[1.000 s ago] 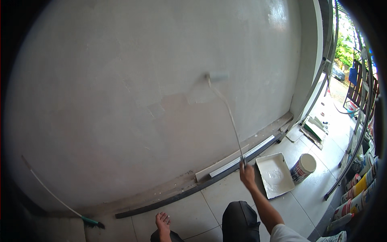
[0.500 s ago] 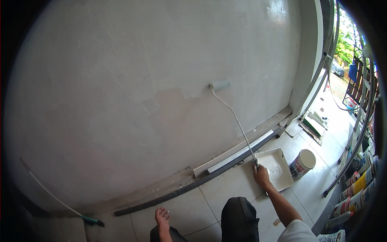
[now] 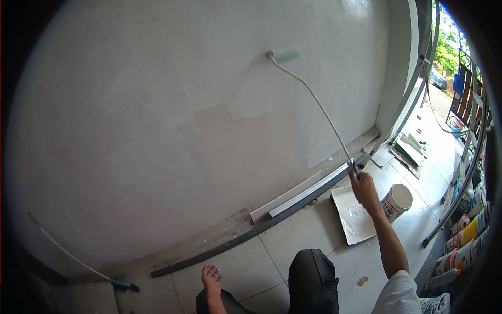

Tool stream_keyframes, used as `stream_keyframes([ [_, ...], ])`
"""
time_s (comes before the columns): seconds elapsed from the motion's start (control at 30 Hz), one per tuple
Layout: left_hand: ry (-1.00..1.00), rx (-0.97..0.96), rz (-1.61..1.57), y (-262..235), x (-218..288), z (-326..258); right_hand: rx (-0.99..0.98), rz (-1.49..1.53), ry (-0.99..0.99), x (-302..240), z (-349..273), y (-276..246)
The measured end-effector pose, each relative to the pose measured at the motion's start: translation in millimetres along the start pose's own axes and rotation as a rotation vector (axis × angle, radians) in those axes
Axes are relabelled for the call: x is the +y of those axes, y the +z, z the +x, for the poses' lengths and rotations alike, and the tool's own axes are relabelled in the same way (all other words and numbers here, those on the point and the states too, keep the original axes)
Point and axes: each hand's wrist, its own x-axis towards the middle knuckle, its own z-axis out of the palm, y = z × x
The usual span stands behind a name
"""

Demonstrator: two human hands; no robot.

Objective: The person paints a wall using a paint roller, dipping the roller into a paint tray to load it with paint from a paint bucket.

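Observation:
My right hand [image 3: 364,189] is closed around the handle of a long-framed paint roller [image 3: 285,55]. The roller's head rests against the grey wall [image 3: 157,63], above a pinkish unpainted-looking patch with ragged edges. Below that hand lies a white paint tray [image 3: 349,212] with pale wet paint in it, partly covered by the forearm. Beside the tray stands an open paint bucket [image 3: 400,198]. My left hand [image 3: 211,277] is held low over the floor near my knee, palm up, fingers loosely apart, and nothing is in it.
A dark strip [image 3: 209,255] and a silver metal bar [image 3: 308,193] lie along the wall's foot. A green-headed brush [image 3: 123,284] leans at the left. Several paint cans [image 3: 470,230] stand at the right by a metal frame [image 3: 449,209]. Flat tools [image 3: 409,150] lie near the doorway.
The roller head has moved up the wall, from the patch's top edge to well above it. My right hand has risen and shifted slightly right. My left hand has barely moved.

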Motion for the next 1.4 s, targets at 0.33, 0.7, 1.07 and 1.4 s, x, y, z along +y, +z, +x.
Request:
stream_keyframes([
  [0.33, 0.009, 0.011, 0.043, 4, -1, -8, -0.217, -0.110, 0.151, 129, -108, 124],
  [0.7, 0.004, 0.016, 0.119, 11, -9, 3, -0.039, 0.142, 0.036, 28, -9, 78],
  [1.07, -0.024, 0.003, 0.160, 18, -17, 0, -0.156, -0.140, 0.229, 169, -88, 140],
  [1.4, -0.021, -0.041, 0.202, 36, -16, 0, -0.060, -0.084, 0.160, 118, -19, 91],
])
